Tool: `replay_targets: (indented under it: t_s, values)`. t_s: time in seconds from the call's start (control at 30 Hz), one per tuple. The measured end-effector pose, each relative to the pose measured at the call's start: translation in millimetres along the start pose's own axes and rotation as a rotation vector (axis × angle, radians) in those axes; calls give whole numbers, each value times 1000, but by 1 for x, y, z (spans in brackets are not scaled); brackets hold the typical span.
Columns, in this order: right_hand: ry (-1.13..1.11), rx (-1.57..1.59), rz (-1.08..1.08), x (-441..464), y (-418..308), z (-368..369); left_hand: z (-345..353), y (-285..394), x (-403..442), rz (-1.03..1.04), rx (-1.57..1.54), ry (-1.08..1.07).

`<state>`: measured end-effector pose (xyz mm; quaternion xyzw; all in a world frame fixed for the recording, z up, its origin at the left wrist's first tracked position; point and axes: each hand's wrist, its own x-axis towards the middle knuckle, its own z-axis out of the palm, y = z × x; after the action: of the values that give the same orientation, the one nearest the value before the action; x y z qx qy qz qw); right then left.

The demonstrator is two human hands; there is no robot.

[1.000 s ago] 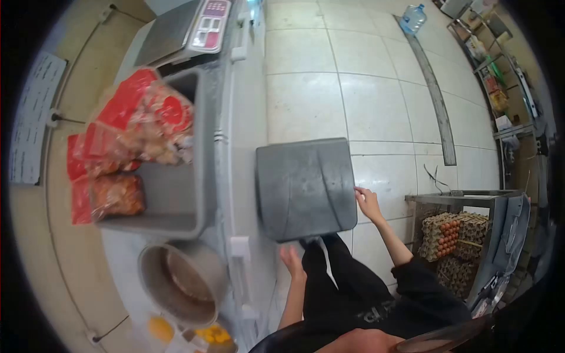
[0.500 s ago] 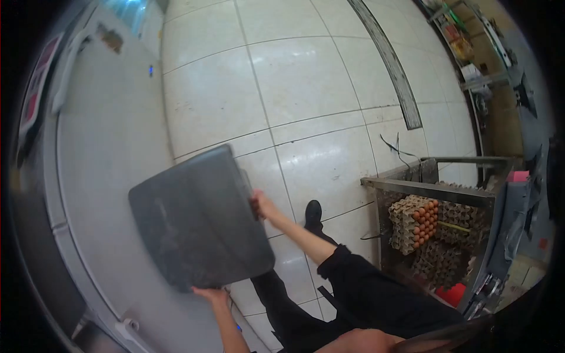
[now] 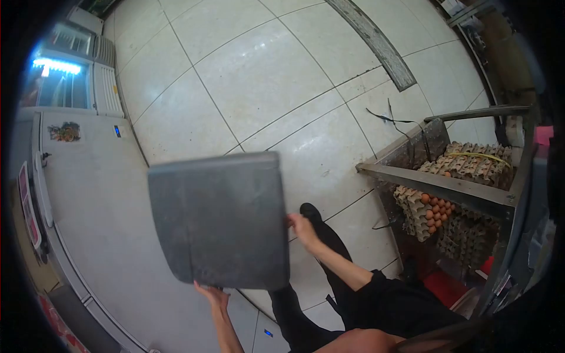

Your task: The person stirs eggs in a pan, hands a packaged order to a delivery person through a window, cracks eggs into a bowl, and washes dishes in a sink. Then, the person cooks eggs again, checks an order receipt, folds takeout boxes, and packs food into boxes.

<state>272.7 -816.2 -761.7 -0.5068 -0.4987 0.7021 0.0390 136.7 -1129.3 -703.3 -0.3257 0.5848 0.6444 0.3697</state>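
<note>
I have a broad dark grey panel [image 3: 226, 220] held out in front of me, over the pale tiled floor [image 3: 253, 70] and close beside the long white freezer [image 3: 97, 194] on my left. My right hand [image 3: 304, 230] has its fingers clamped on the panel's right edge. My left hand [image 3: 213, 296] grips the near edge toward its left corner, thumb against the rim and the other fingers partly hidden beneath. Below, my black trousers [image 3: 332, 241] and one dark shoe [image 3: 311, 210] show past the panel. Well to my right, a metal rack [image 3: 435, 182] holds stacked egg trays [image 3: 471, 156], with brown eggs [image 3: 435, 212] showing at one side. A dark cord [image 3: 389, 119] lies near its far corner, and a worn strip [image 3: 376, 44] runs along the tiles beyond. Past the freezer's far end glows a bright lit cabinet [image 3: 65, 82].
</note>
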Motion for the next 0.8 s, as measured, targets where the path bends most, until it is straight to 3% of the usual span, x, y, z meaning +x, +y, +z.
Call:
replay_targets:
  t_s: [0.07,0.2,0.3,0.33,0.4,0.47,0.53,0.63,0.7,0.8]
  values:
    - [87,103,61,0,-14,-48,48,9,19,-53,115,-144]
    - [169,383,206,-10,-42,-132,155,2,82,101,195,-300]
    - [258,601,229,-19,-47,-180,270,-12,84,221,370,-290]
    - [363,546,270,-25,-48,-195,322,-2,36,283,480,-214]
    - [500,454,312,-55,-50,-220,335,-27,57,234,942,-8]
    - [493,315,345,-109,-48,-246,350,-34,14,182,866,195]
    - [412,177,408,-161,-42,-260,329,-47,-36,264,881,129]
    - [281,34,447,-215,-61,-246,262,-71,-124,632,966,-197]
    - [180,-81,446,-227,-77,-217,218,-40,-219,631,951,-358]
    - [79,-291,156,-235,-110,-142,117,-53,-276,621,978,-278]
